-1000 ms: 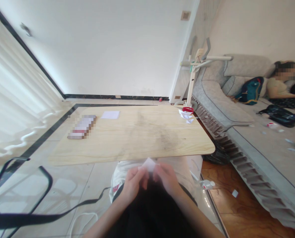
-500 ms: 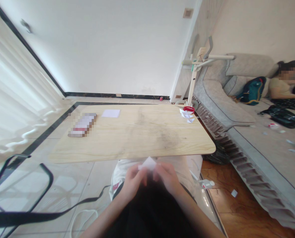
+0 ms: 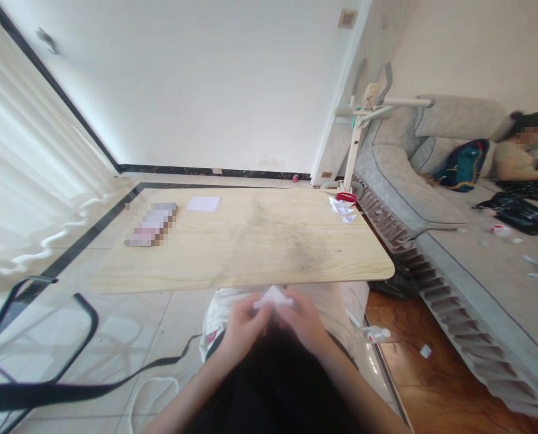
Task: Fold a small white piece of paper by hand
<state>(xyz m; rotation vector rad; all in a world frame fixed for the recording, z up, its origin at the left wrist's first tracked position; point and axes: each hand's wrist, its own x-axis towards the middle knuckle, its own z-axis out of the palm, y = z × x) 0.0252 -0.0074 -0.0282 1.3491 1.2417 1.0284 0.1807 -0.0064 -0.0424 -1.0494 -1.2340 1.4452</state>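
Note:
A small folded piece of white paper (image 3: 273,296) with a pointed top is held between my two hands, just off the near edge of the wooden table (image 3: 215,253). My left hand (image 3: 246,316) pinches its left side, the thumb lying on the front. On the other side my right hand (image 3: 300,314) grips the right corner, its thumb close to the middle. Both sets of fingertips are partly hidden behind or under the paper. Folded white paper pieces (image 3: 342,209) lie at the table's far right corner, beside red-handled scissors (image 3: 346,198).
Flat white paper (image 3: 203,204) and a blurred-out phone-like object (image 3: 151,225) lie on the table's left part. A grey sofa (image 3: 468,259) stands at the right, with a person sitting on it beside a backpack (image 3: 465,164). A bottle (image 3: 377,334) is low at my right.
My right hand's thumb has shifted inward over the paper. The paper's lower edge looks wider and its shape flatter. The view has moved slightly.

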